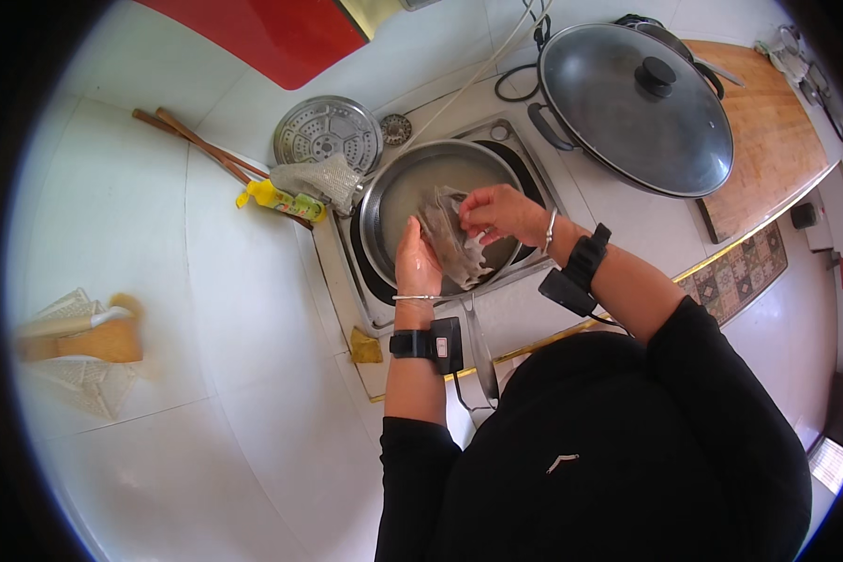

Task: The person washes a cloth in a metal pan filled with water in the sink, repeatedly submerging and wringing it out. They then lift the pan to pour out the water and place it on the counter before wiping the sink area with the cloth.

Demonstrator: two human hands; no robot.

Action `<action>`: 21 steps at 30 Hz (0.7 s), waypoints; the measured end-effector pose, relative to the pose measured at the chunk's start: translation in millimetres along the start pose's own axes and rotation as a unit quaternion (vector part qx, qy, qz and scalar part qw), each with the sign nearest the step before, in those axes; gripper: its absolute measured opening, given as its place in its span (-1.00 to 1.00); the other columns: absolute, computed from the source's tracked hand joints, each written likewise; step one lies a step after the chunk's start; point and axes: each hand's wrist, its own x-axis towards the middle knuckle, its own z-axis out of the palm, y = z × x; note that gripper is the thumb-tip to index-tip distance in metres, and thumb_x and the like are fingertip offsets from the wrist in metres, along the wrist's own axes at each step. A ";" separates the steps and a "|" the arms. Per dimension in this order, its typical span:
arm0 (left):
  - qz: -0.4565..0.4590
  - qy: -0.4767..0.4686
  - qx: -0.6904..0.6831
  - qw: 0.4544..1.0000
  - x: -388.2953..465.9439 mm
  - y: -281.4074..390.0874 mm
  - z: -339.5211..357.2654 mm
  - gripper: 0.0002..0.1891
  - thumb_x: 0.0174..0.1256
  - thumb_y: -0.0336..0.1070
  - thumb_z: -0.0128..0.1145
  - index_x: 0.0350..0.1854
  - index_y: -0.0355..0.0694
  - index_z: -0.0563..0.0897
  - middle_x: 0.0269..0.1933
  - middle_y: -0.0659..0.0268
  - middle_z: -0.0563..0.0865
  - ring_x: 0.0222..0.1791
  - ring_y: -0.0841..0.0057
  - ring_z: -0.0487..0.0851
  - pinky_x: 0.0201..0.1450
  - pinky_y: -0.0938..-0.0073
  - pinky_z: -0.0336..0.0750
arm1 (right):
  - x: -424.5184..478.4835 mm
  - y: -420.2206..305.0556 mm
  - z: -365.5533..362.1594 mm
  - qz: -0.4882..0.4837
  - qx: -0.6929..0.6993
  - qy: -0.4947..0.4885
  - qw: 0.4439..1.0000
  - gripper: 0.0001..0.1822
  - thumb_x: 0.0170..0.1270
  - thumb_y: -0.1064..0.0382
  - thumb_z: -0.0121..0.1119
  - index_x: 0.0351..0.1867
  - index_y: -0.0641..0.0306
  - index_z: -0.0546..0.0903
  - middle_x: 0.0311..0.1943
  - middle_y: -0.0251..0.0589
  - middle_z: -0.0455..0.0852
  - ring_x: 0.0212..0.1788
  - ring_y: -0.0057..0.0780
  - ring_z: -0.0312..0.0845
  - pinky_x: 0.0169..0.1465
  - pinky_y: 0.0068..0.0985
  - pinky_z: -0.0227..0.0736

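A limp, grey-brown layered piece with ragged edges [448, 235], possibly tripe, is between my hands above a wide metal pan [374, 239]. My left hand [416, 263] supports its left side, palm turned inward and fingers partly hidden behind it. The fingertips of my right hand [502, 213] pinch its upper right edge. Cloudy liquid [411, 186] lies in the pan, which sits on a gas stove [534, 172] with its long handle [481, 344] pointing towards me. Wet spots shine on my left palm.
At the right stands a large wok under a glass lid [625, 112], beside a wooden board [766, 119]. Behind the pan are a perforated steamer rack [329, 133], a burner cap [395, 129], a grey cloth [323, 181] and a yellow bottle [284, 200]. A yellow sponge [365, 346] lies front left.
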 end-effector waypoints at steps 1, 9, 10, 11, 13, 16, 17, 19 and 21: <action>0.008 -0.002 -0.006 1.000 0.4 0.1 0.2 -0.64 0.50 -0.13 -0.08 0.17 -0.23 0.47 0.07 0.26 0.61 0.11 0.48 0.53 0.20 0.41 0.37 | -2.7 3.5 3.8 0.008 -0.023 -0.004 1.000 -0.81 0.18 0.30 0.20 -0.19 0.27 0.63 -0.35 -0.36 0.67 -0.31 -0.60 0.60 -0.27 -0.62 0.54; 0.093 0.052 0.074 0.992 -0.5 -12.2 -4.6 -0.67 0.41 -0.36 -0.03 0.18 -0.25 0.46 0.10 0.29 0.58 0.10 0.49 0.52 0.19 0.44 0.37 | -0.6 25.4 22.5 -0.015 -0.072 0.004 0.997 -0.82 0.13 0.25 0.32 -0.25 0.22 0.65 -0.41 -0.39 0.67 -0.35 -0.65 0.56 -0.34 -0.62 0.49; 0.092 0.055 0.065 0.992 -1.5 -13.0 -8.5 -0.67 0.39 -0.39 -0.05 0.18 -0.24 0.46 0.11 0.27 0.59 0.11 0.47 0.53 0.19 0.43 0.37 | 0.0 27.7 23.7 -0.020 -0.075 0.003 0.997 -0.81 0.13 0.26 0.32 -0.24 0.24 0.64 -0.40 -0.40 0.66 -0.35 -0.67 0.55 -0.33 -0.64 0.48; 0.091 0.053 0.056 0.993 -0.9 -13.0 -7.3 -0.67 0.38 -0.42 -0.07 0.18 -0.23 0.45 0.11 0.26 0.59 0.11 0.46 0.53 0.19 0.42 0.38 | 0.5 29.3 22.4 -0.027 -0.079 0.006 0.997 -0.81 0.13 0.27 0.32 -0.24 0.25 0.63 -0.40 -0.41 0.66 -0.34 -0.68 0.55 -0.32 -0.66 0.48; 0.088 0.057 0.061 0.993 -0.8 -15.9 -3.9 -0.65 0.38 -0.44 -0.09 0.20 -0.24 0.44 0.12 0.26 0.58 0.11 0.46 0.54 0.18 0.43 0.39 | 11.0 43.5 18.7 -0.092 -0.106 0.042 0.989 -0.80 0.12 0.31 0.33 -0.23 0.25 0.62 -0.40 -0.41 0.66 -0.34 -0.69 0.53 -0.30 -0.68 0.46; 0.084 0.049 0.093 0.991 -3.0 -15.4 -6.0 -0.62 0.39 -0.44 -0.12 0.25 -0.25 0.41 0.13 0.24 0.58 0.10 0.45 0.55 0.17 0.44 0.41 | 18.1 49.0 24.1 -0.158 -0.138 0.104 0.972 -0.80 0.06 0.31 0.33 -0.26 0.28 0.63 -0.46 -0.34 0.66 -0.40 -0.63 0.54 -0.29 -0.61 0.47; 0.084 0.043 0.108 0.990 -3.6 -15.1 -7.5 -0.61 0.40 -0.44 -0.13 0.26 -0.26 0.40 0.12 0.24 0.58 0.10 0.45 0.55 0.16 0.44 0.41 | 19.6 49.0 26.6 -0.175 -0.148 0.127 0.965 -0.79 0.04 0.30 0.33 -0.28 0.28 0.64 -0.49 -0.31 0.67 -0.42 -0.59 0.55 -0.29 -0.57 0.47; 0.085 0.058 0.110 0.989 -5.6 -17.0 -9.1 -0.60 0.41 -0.45 -0.15 0.28 -0.26 0.38 0.12 0.23 0.58 0.09 0.46 0.55 0.16 0.44 0.42 | 20.4 48.7 28.9 -0.185 -0.175 0.126 0.959 -0.80 0.08 0.35 0.31 -0.24 0.30 0.61 -0.45 -0.40 0.63 -0.36 -0.66 0.52 -0.26 -0.63 0.46; 0.082 0.069 0.112 0.988 -8.6 -18.7 -11.1 -0.60 0.41 -0.44 -0.16 0.29 -0.27 0.37 0.13 0.22 0.58 0.09 0.45 0.55 0.16 0.44 0.42 | 19.1 46.0 32.5 -0.190 -0.210 0.124 0.951 -0.81 0.11 0.38 0.29 -0.23 0.31 0.59 -0.42 -0.44 0.60 -0.31 -0.70 0.51 -0.23 -0.66 0.45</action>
